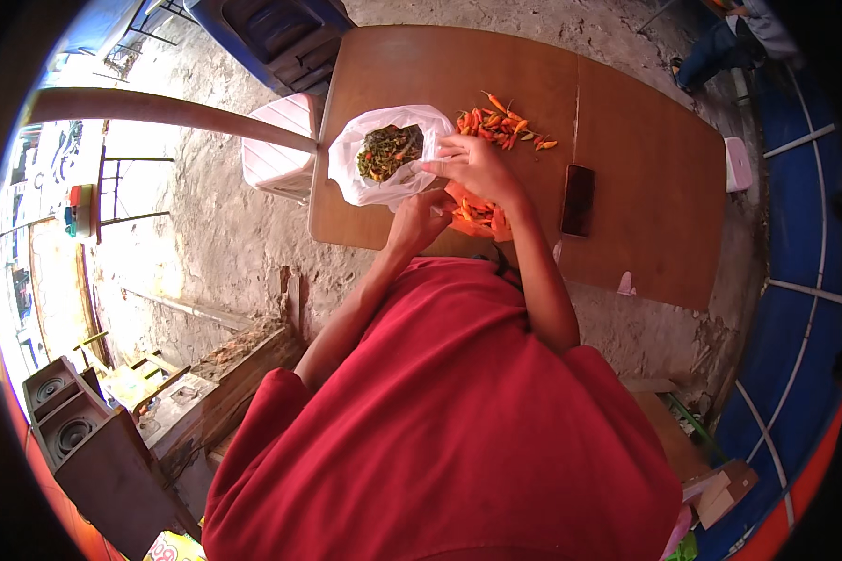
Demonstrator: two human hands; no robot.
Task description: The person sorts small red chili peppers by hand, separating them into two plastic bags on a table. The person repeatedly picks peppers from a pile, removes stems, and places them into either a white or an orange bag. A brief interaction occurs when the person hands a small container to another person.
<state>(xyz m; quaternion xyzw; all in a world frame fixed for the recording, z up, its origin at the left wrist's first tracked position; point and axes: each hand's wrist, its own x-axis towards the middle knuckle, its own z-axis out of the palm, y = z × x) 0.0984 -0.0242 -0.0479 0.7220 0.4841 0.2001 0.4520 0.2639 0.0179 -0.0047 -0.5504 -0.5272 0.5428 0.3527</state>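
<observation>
A white plastic bag (351, 182) stands with its mouth spread on the brown wooden table (638, 210). Inside lie green stems and leaves (391, 151) with a few orange-red bits. My right hand (478, 167) reaches over the bag's right rim, fingers stretched and a little apart, with nothing visible in them. Just below the bag is my left hand (419, 219), its fingers curled beside an orange plastic bag (469, 228) of orange chili peppers (478, 209); whether it pinches anything is hidden. A loose heap of red and orange chilies (495, 127) lies beyond my right hand.
A dark smartphone (578, 200) lies right of my right forearm. A pale plastic stool (281, 147) and a blue plastic chair (274, 38) stand by the table's left end. A seated person (733, 49) is at the far right, near a blue tarpaulin (793, 231). Speakers (74, 431) stand lower left.
</observation>
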